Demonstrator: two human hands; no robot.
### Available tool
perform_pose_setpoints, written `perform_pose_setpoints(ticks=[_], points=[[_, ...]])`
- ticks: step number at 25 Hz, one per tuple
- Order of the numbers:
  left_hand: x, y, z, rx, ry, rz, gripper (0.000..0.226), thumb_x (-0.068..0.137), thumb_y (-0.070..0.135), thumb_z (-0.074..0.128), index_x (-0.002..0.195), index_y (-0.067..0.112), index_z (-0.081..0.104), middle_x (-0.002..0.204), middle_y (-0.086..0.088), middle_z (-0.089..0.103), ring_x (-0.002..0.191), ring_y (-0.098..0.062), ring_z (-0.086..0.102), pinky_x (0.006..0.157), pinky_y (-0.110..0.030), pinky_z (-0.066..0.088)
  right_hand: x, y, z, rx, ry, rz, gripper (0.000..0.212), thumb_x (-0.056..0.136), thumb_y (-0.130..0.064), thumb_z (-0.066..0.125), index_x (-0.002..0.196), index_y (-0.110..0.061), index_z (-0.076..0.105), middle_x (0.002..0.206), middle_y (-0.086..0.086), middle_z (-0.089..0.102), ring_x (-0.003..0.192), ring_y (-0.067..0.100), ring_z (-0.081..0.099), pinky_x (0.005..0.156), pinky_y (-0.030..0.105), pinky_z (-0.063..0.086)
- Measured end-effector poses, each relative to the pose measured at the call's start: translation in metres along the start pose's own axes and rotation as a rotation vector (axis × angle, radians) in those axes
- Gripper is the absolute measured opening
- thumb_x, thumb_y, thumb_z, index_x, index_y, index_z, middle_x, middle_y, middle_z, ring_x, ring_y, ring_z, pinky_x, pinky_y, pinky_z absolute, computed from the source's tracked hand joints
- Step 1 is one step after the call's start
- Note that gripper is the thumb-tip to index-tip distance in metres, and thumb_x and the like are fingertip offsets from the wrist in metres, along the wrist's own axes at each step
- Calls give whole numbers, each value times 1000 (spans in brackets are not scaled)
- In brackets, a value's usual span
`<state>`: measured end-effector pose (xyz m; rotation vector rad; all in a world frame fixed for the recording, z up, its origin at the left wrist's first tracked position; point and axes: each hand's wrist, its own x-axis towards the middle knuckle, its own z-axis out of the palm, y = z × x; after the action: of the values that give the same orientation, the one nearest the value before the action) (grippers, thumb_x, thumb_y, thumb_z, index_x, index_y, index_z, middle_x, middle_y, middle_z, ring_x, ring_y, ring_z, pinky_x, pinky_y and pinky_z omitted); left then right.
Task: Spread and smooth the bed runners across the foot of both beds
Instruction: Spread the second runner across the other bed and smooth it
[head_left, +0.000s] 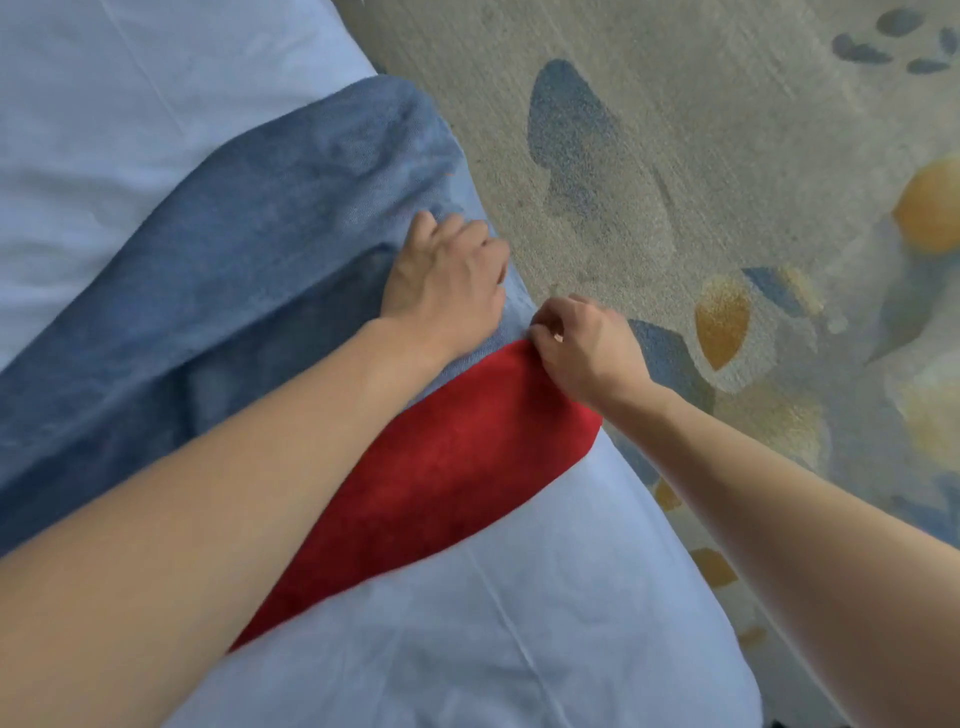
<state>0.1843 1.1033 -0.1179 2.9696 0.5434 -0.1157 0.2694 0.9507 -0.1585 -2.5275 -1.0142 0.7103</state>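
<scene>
The blue runner lies across the white bed but is wrinkled; smoothing seems unfinished. The left hand presses curled on it, and the right hand pinches the red band at the edge. A second bed is not visible.

Blue bed runner: woven cloth, matt, fine grainy weave, softly creased. Red band: plush, velvety nap, matt. White bed sheet: smooth thin cotton-like cloth, faint fold lines, slight sheen. Carpet: short dense pile, rough-looking, matt, printed blue and ochre patches.
</scene>
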Motion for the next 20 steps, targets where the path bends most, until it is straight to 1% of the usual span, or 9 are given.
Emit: perform_pose_setpoints(ticks=[4,5,8,9,10,12,15,17,20], points=[[-77,40,0,-63,-14,-17,22,88,39,55,98,21,61,100,-3,61,98,-27,55,88,-40,32,-59,-9,-10,-77,65,-167,33,80,-19,51,110,-23,66,100,4,63,96,31,58,84,41,45],[-96,50,-1,-78,-3,-11,25,86,41,57,97,20,59,99,-4,59,96,-28,54,85,-40,34,-76,-12,-12,-103,89,-214,33,80,-18,51,109,-22,64,99,3,62,94,29,57,82,40,44],[-159,73,1,-84,63,94,30,85,47,61,87,17,56,92,-7,54,86,-29,49,73,-43,35,-132,-12,-10,-188,86,-426,22,71,-20,51,90,-16,60,90,5,57,85,32,54,77,42,43],[-181,75,4,-73,66,130,33,86,49,60,84,17,55,88,-6,53,83,-29,48,71,-43,35,-151,-9,-6,-227,45,-499,22,68,-20,54,88,-15,61,91,5,57,86,32,54,81,43,44],[-200,73,9,-54,53,146,34,85,50,62,82,18,55,85,-5,53,80,-28,48,70,-43,36,-166,-5,0,-276,2,-533,26,68,-21,58,92,-14,63,95,5,59,90,31,55,88,44,44],[-222,65,18,-30,40,109,28,82,43,67,81,19,54,81,-3,53,78,-27,50,69,-42,38,-180,-1,9,-350,7,-521,31,72,-21,66,103,-17,68,102,4,62,95,30,57,100,44,41],[-218,58,23,-65,81,37,13,85,24,67,79,18,57,76,-3,55,76,-27,55,65,-40,45,-170,-13,18,-395,153,-487,6,85,-19,64,90,-20,67,88,3,60,85,31,57,95,45,43],[-215,61,25,-146,81,26,10,85,15,66,79,16,58,76,-3,57,77,-27,58,65,-39,46,-169,-16,22,-409,192,-480,5,88,-18,61,86,-19,64,84,3,57,84,30,56,93,45,43],[-236,82,31,-274,6,41,6,88,15,63,84,16,58,81,-3,58,82,-26,58,67,-37,45,-197,1,24,-433,171,-488,3,89,-17,59,87,-18,60,86,2,54,86,29,55,97,43,39]])
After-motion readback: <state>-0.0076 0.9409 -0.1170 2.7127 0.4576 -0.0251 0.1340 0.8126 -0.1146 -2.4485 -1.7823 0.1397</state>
